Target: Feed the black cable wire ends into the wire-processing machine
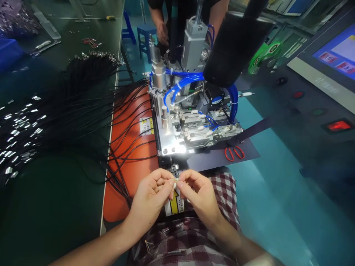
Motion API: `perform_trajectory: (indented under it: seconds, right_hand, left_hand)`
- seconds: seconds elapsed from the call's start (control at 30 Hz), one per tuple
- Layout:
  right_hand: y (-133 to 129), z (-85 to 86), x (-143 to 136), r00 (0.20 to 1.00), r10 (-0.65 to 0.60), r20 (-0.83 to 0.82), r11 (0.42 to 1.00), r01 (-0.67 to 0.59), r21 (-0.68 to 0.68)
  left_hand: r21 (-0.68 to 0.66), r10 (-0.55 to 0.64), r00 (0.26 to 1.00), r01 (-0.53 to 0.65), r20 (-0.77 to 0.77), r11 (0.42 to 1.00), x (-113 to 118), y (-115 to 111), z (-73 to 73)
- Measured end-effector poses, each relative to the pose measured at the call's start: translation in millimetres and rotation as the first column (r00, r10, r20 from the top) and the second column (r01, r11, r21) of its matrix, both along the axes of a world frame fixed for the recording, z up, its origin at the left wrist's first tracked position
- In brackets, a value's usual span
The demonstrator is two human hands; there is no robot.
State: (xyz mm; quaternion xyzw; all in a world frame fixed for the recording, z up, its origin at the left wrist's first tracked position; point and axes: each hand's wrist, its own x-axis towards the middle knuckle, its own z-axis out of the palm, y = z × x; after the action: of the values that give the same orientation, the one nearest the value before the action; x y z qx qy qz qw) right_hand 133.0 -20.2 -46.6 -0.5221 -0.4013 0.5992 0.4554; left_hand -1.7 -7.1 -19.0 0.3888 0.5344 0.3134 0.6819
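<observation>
My left hand (158, 190) and my right hand (195, 192) meet above my lap, fingertips almost touching. Both pinch fine pale wire ends (176, 180) between thumb and forefinger; how many strands there are is too small to tell. Just beyond my fingers is the front of a metal machine (169, 142) with small clamps. Beneath my hands a label with a yellow arrow (174, 205) shows partly. Black cables (133, 157) run in from the left, over an orange surface (122, 129), to the machine's side.
A big bundle of black cables (88, 79) with shiny ends lies on the dark table (55, 207). Red-handled scissors (234, 152) rest on the grey plate right of the machine. A control panel (318, 88) stands at right. Another person's hand (162, 34) is behind the machine.
</observation>
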Motion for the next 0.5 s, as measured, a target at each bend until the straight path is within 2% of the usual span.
perform_trajectory:
  seconds: [0.5]
  right_hand:
    - [0.8, -2.4, -0.2, 0.999, -0.016, -0.048, 0.999, 0.015, -0.029]
  left_hand:
    - [0.0, 0.008, 1.0, -0.008, 0.006, 1.0, 0.2, -1.8, -1.9]
